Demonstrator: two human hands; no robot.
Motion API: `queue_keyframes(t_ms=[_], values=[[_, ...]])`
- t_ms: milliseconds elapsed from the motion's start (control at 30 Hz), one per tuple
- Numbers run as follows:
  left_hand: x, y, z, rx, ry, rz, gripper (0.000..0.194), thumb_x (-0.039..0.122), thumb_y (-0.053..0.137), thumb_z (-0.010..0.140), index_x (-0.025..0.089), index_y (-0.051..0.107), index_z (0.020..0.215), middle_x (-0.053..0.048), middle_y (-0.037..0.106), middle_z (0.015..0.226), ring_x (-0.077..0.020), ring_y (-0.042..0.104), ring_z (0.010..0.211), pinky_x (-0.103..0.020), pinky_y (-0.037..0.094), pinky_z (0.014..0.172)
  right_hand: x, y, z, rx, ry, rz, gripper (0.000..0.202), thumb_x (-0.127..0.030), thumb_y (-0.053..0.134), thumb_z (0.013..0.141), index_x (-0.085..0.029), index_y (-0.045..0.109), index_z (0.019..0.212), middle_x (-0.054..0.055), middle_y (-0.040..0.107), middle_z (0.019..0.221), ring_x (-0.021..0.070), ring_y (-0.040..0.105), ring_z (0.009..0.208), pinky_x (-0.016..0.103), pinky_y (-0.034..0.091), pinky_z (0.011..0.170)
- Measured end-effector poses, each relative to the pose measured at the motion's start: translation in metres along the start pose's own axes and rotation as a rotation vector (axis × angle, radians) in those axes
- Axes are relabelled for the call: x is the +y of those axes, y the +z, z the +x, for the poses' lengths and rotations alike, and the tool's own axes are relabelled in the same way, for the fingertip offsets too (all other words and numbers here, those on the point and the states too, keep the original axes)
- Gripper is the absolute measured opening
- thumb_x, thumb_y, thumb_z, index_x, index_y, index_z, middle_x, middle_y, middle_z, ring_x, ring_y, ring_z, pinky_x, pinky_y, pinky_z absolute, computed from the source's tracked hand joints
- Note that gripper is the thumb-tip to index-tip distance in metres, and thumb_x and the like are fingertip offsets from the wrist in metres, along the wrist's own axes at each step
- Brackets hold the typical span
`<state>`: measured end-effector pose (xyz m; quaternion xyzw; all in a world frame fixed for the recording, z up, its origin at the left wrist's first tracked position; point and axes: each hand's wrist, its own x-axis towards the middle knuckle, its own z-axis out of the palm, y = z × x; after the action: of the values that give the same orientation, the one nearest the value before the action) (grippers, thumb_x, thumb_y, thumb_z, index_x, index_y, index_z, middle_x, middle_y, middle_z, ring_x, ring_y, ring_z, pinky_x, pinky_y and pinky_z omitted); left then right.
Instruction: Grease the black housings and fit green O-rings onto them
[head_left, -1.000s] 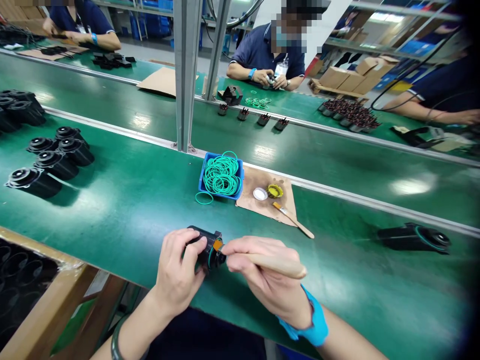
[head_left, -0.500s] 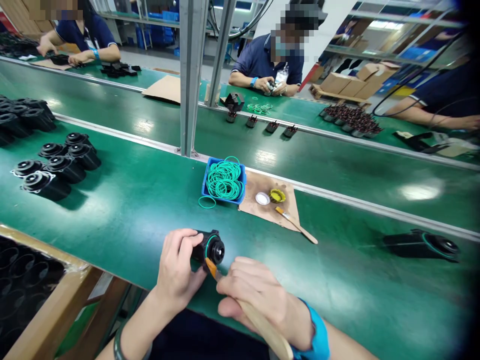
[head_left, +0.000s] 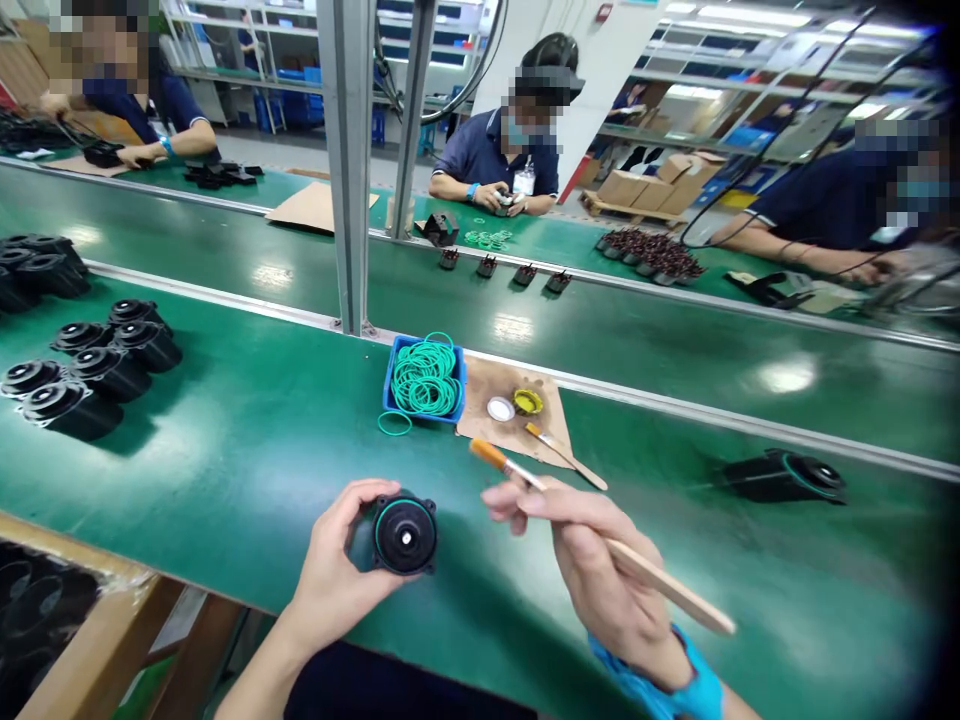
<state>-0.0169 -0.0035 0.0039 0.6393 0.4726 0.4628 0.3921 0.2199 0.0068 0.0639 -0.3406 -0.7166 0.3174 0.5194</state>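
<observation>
a black housing (head_left: pixel 406 535), round end facing the camera, is over the near part of the green table (head_left: pixel 262 430), in the curve of the left hand (head_left: pixel 334 560), fingers at its far side, thumb at its near side. to its right, apart from it, the right hand (head_left: pixel 600 570) pinches a brush (head_left: pixel 669 587). farther off are a blue bin (head_left: pixel 388 385) of green rings (head_left: pixel 427 380) and, to its right, cardboard (head_left: pixel 487 380) bearing a second brush (head_left: pixel 576 465).

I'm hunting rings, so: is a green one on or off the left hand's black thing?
On: a green ring shows, curving around the face of the black part in the left hand.
</observation>
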Motion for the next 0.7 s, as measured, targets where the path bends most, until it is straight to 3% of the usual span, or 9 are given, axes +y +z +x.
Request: queue_keyframes(t_ms=[100,167,267,433,500,567,700], values=[[0.003,0.004,0.001,-0.037,-0.01,-0.045,0.054,0.016,0.083,0.066,0.023,0.06,0.114,-0.008,0.068,0.115,-0.0241,0.068,0.108,-0.036,0.056,0.094,-0.006,0.002,0.0,-0.052,0.018,-0.023,0.024,-0.028,0.038,0.106,-0.024,0.062,0.11,0.007,0.073,0.107,0.0171,0.07,0.091,0.03,0.056,0.076],[0.003,0.008,0.0,-0.063,-0.004,-0.01,0.059,0.014,0.08,0.065,0.024,0.058,0.119,-0.009,0.07,0.114,-0.0249,0.069,0.106,-0.038,0.057,0.093,-0.009,0.005,0.002,-0.123,0.019,-0.139,0.02,-0.04,0.051,0.101,-0.022,0.06,0.103,0.009,0.071,0.111,0.0177,0.069,0.097,0.03,0.054,0.084],[-0.004,0.016,-0.004,-0.068,0.009,0.061,0.074,0.013,0.078,0.064,0.027,0.048,0.131,-0.009,0.071,0.115,-0.0265,0.071,0.105,-0.04,0.059,0.092,-0.011,0.011,0.002,-0.203,-0.056,-0.32,0.044,-0.058,0.072,0.081,-0.021,0.053,0.096,0.014,0.066,0.123,0.0241,0.064,0.108,0.036,0.051,0.091],[-0.021,0.037,0.002,-0.111,0.106,0.182,0.08,0.03,0.075,0.074,0.03,0.035,0.143,-0.009,0.07,0.122,-0.0282,0.072,0.105,-0.04,0.062,0.088,-0.003,0.004,-0.008,-0.276,-0.075,-0.507,0.049,-0.049,0.08,0.073,-0.023,0.044,0.092,0.009,0.067,0.106,0.021,0.062,0.088,0.033,0.051,0.081],[-0.022,0.045,0.01,-0.146,0.22,0.244,0.079,0.035,0.071,0.079,0.031,0.031,0.147,-0.01,0.065,0.131,-0.0281,0.071,0.107,-0.04,0.063,0.087,0.001,-0.013,-0.009,-0.263,0.009,-0.57,0.056,-0.045,0.085,0.062,-0.024,0.041,0.09,0.005,0.065,0.102,0.0179,0.061,0.085,0.026,0.051,0.077],[-0.018,0.051,0.017,-0.12,0.345,0.333,0.073,0.038,0.067,0.083,0.031,0.032,0.147,-0.011,0.058,0.14,-0.0297,0.068,0.112,-0.042,0.062,0.089,0.008,-0.042,-0.005,-0.187,0.182,-0.764,0.056,-0.04,0.086,0.057,-0.024,0.041,0.087,0.001,0.064,0.098,0.0151,0.06,0.084,0.022,0.05,0.075],[-0.013,0.046,0.021,0.007,0.4,0.435,0.054,0.041,0.06,0.087,0.032,0.045,0.138,-0.009,0.058,0.138,-0.032,0.063,0.118,-0.05,0.056,0.098,0.038,-0.131,0.005,0.089,0.489,-1.158,0.033,-0.027,0.072,0.072,-0.022,0.043,0.085,0.005,0.063,0.088,0.0199,0.061,0.085,0.027,0.047,0.076]])
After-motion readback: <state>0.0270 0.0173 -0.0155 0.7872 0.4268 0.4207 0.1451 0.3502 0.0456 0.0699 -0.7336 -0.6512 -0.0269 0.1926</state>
